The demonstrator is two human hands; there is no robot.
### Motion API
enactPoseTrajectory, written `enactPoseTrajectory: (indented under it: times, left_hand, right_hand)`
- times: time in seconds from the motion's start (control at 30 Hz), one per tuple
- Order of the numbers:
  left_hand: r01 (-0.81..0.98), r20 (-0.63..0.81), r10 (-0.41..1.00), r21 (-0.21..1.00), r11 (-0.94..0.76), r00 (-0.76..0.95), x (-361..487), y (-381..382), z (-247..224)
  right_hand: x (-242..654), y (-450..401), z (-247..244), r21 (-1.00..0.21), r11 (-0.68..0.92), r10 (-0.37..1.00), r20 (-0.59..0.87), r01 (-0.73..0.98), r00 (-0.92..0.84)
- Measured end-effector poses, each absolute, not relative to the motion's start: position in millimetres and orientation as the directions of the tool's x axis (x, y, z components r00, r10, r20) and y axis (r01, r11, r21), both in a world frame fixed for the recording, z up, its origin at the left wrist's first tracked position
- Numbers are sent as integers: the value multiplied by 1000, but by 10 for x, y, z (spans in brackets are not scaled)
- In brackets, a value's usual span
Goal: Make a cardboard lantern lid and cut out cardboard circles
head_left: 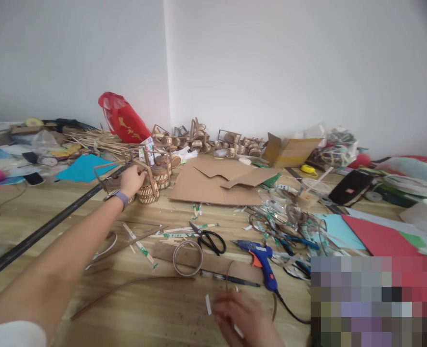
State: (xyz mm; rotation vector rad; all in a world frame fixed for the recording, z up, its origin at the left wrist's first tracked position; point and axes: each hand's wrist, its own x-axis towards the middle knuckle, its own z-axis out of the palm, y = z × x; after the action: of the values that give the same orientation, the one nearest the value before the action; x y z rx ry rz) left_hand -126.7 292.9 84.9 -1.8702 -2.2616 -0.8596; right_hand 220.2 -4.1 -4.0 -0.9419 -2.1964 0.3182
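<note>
My left hand (pixel 132 180) reaches far over the table, its fingers bent round the top of a small bamboo basket (pixel 148 192) with a slatted wall and a tall handle. More such baskets with round lids (pixel 161 176) stand close beside it. Low in the view is my right hand (pixel 247 315), smeared by motion, fingers curled together. A thin brown bent strip (pixel 228 275) rises from its fingertips and appears held. Ahead of that hand lie a black pen (pixel 230 278), a pale ring (pixel 187 259), black-handled scissors (pixel 211 241) and a blue glue gun (pixel 260 258).
Flat cardboard (pixel 213 188) covers the middle back. Several handled baskets (pixel 199 135) crowd the wall beside a red bag (pixel 125 118). A long black bar (pixel 50 224) crosses the left side. Pliers (pixel 296 241), plastic scraps, coloured paper (pixel 372 231) and a black box (pixel 351 187) fill the right.
</note>
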Motion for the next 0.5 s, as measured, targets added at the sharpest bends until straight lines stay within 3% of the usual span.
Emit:
enactPoseTrajectory:
  times: [0.07,0.13,0.33,0.5]
  left_hand:
    - [917,443,854,389,91,-272,-1256,2849,854]
    - [910,487,826,407,75,-285,-1240,2747,859]
    - [912,570,815,382,-148,-106,-1066,2227,801]
    - [840,501,829,313,-443,250,-799,1535,559]
  right_hand:
    - [2265,140,256,-669,547,837,442,502,-323]
    - [2359,479,498,-918,165,983,185,360,22]
    - [2655,1892,691,-975,-213,946,-191,59,261]
    - [2643,2663,579,-931,-308,863,-361,-196,354]
